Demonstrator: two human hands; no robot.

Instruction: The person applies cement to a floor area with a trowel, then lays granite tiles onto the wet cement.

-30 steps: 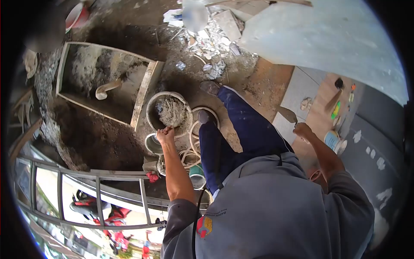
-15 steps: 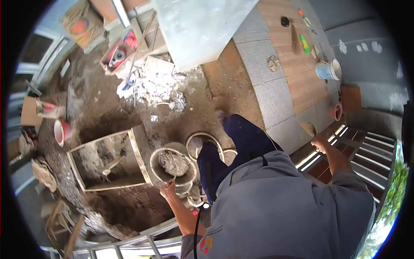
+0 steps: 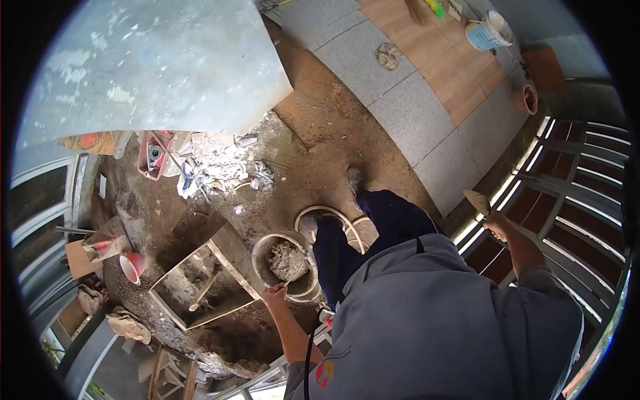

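Note:
My left hand (image 3: 274, 293) is closed at the near edge of a bucket (image 3: 261, 268), gripping its rim or handle; which of the two I cannot make out. Inside the bucket lies a lumpy grey mortar mix (image 3: 289, 261). Out to the right, my right hand (image 3: 497, 227) is wrapped round the handle of a trowel (image 3: 477, 201), its blade pointing away from me. Left of the bucket lies a wooden mixing box (image 3: 235, 267) with a wooden-handled tool (image 3: 205, 288) in it.
A pale panel (image 3: 173, 67) juts in at the upper left. A hose (image 3: 355, 233) loops by my feet. Scrap (image 3: 223, 167) litters the dirt floor. Grey tiles (image 3: 420, 123) run along the right, with a white-and-blue pail (image 3: 481, 36) beyond. A slatted railing (image 3: 567, 193) stands at right.
My view has turned, so the tiles slide up and left and the pale panel fills more of the upper left. Both hands keep their holds; the bucket stays beside my leg.

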